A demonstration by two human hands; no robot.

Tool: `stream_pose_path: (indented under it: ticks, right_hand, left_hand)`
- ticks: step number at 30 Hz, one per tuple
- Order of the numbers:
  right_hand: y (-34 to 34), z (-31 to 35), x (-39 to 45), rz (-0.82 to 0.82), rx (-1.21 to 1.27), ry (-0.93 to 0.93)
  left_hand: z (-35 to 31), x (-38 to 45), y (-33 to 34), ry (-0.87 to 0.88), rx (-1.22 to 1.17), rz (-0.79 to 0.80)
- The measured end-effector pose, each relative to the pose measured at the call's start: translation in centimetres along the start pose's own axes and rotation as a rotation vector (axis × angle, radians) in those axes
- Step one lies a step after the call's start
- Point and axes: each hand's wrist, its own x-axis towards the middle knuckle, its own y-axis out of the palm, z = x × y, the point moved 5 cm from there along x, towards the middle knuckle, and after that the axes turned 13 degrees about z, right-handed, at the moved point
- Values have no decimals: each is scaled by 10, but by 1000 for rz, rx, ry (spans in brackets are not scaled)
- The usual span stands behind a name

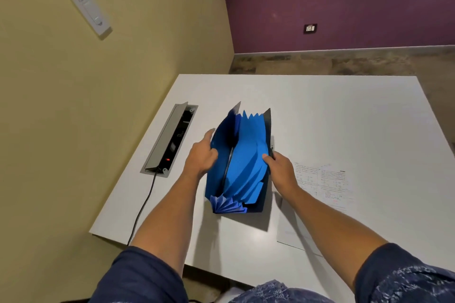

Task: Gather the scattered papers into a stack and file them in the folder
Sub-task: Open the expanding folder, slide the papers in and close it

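Observation:
A blue accordion folder point(243, 155) stands spread wide on the white table point(344, 118), its pleated dividers fanned out and a dark gap showing near its left wall. My left hand point(200, 155) grips the folder's left cover. My right hand point(280, 170) holds the right cover and the last dividers. A stack of printed papers point(320, 187) lies flat on the table just right of the folder, partly hidden under my right forearm.
An open grey cable box point(170, 138) with a red light is sunk into the table at the left, and a black cord point(145, 206) runs from it over the table's front-left edge. The yellow wall stands close on the left.

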Motion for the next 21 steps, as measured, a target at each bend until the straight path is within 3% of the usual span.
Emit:
stream_pose_path:
  ticks: [12, 16, 21]
  right_hand:
    - [-21, -34, -4, -17, -65, 229]
    - [-21, -49, -7, 99, 8, 338]
    - [-29, -43, -21, 220, -42, 238]
  left_hand:
    - [-5, -7, 4, 110, 226, 21]
    - [-8, -5, 13, 65, 256, 70]
    - [-26, -8, 26, 96, 325, 140]
